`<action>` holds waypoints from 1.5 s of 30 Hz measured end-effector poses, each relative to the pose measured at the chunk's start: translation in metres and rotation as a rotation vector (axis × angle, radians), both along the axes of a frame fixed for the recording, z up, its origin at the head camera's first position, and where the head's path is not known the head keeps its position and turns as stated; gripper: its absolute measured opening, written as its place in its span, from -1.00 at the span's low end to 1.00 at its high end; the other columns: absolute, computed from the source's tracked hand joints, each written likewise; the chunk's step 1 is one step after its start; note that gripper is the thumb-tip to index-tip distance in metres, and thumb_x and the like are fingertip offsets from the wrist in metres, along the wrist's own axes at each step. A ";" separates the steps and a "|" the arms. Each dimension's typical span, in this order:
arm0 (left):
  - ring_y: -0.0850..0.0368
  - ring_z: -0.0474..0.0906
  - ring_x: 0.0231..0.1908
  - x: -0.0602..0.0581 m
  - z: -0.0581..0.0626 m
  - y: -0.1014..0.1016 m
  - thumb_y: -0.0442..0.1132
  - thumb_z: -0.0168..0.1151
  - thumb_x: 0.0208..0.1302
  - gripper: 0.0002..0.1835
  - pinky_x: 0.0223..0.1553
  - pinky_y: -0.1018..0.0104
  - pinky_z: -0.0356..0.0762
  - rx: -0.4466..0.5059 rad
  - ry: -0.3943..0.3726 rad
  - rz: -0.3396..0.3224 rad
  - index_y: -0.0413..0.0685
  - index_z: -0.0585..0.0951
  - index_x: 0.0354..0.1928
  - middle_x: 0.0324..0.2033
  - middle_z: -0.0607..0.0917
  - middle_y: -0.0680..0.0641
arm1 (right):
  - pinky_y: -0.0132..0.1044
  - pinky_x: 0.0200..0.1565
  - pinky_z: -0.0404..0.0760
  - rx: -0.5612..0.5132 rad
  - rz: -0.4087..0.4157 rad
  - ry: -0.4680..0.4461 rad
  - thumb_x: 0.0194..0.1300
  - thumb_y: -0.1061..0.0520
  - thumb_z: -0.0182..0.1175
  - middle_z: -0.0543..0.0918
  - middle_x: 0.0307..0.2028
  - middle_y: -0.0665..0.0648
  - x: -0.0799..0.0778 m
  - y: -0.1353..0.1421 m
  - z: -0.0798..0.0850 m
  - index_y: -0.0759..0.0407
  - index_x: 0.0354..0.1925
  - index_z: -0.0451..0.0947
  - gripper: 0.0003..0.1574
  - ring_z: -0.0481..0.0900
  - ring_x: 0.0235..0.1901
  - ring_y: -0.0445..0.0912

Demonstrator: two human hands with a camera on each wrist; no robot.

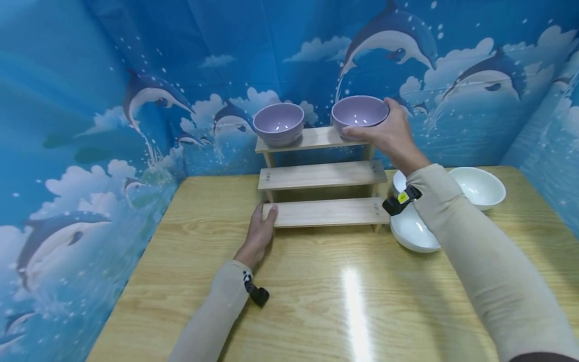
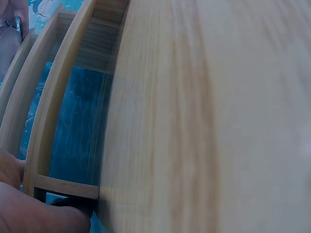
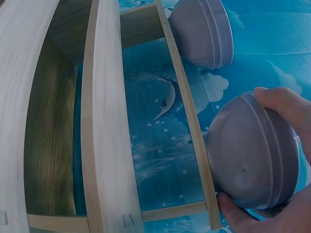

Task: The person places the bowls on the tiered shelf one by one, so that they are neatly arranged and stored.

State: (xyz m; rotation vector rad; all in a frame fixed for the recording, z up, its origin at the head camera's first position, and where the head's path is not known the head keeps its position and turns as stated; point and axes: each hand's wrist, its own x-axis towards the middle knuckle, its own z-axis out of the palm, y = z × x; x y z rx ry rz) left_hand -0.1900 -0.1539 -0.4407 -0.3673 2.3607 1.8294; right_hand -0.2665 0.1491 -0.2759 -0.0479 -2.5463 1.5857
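Note:
A three-step wooden rack [image 1: 322,175] stands on the table. On its top step, toward the right end, sits a purple bowl [image 1: 357,113] that my right hand [image 1: 393,131] grips by the rim and side. In the right wrist view, thumb and fingers spread around this bowl [image 3: 248,155], whose base is at the top board. Another purple bowl [image 1: 279,124] rests on the left end of the same step. My left hand [image 1: 261,231] holds the left end of the lowest step, thumb on top. The left wrist view shows that hand [image 2: 43,211] at the rack's end piece.
White bowls stand right of the rack: one at the back [image 1: 477,187], one in front [image 1: 413,231], another [image 1: 399,182] partly hidden by my right forearm. A blue dolphin-print backdrop [image 1: 271,55] rises behind the wooden table [image 1: 316,291].

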 end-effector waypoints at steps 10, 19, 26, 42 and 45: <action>-0.11 -0.21 0.57 0.000 -0.001 0.000 0.16 -0.07 0.57 -0.18 0.54 -0.08 -0.18 0.002 0.003 0.000 -0.07 -0.09 0.62 0.60 -0.09 -0.15 | -0.01 0.38 0.39 -0.026 0.016 -0.006 0.03 -0.27 0.54 0.06 0.54 0.19 -0.003 0.000 -0.001 0.02 0.64 -0.29 0.57 0.18 0.45 0.09; -0.11 -0.20 0.57 -0.001 0.000 0.000 0.18 -0.07 0.56 -0.17 0.54 -0.08 -0.18 0.001 0.006 -0.001 -0.06 -0.09 0.63 0.60 -0.08 -0.14 | 0.00 0.41 0.34 -0.030 0.016 -0.013 0.04 -0.29 0.53 0.01 0.56 0.16 -0.002 0.000 0.001 -0.01 0.64 -0.32 0.59 0.13 0.48 0.07; -0.11 -0.20 0.57 -0.002 -0.001 -0.001 0.20 -0.07 0.56 -0.15 0.54 -0.09 -0.18 -0.003 0.007 -0.011 -0.06 -0.10 0.63 0.60 -0.09 -0.14 | -0.01 0.38 0.38 -0.061 0.050 0.014 0.04 -0.28 0.54 -0.02 0.57 0.13 0.005 0.007 -0.001 0.02 0.64 -0.31 0.58 0.16 0.48 0.06; -0.10 -0.22 0.57 0.000 0.000 0.001 0.19 -0.07 0.56 -0.18 0.54 -0.08 -0.21 -0.011 -0.009 -0.001 -0.03 -0.09 0.63 0.60 -0.09 -0.12 | 0.26 0.35 0.34 0.015 0.055 0.015 0.07 -0.32 0.50 -0.11 0.61 0.07 0.044 0.029 -0.002 -0.11 0.64 -0.30 0.53 0.05 0.53 0.13; -0.08 -0.19 0.57 -0.001 -0.001 0.002 0.16 -0.07 0.57 -0.23 0.54 -0.08 -0.21 -0.006 0.011 0.002 -0.01 -0.02 0.62 0.60 -0.02 -0.11 | 0.28 0.34 0.34 0.028 0.063 0.019 0.06 -0.32 0.51 -0.11 0.61 0.08 0.053 0.033 -0.004 -0.12 0.64 -0.29 0.54 0.05 0.53 0.16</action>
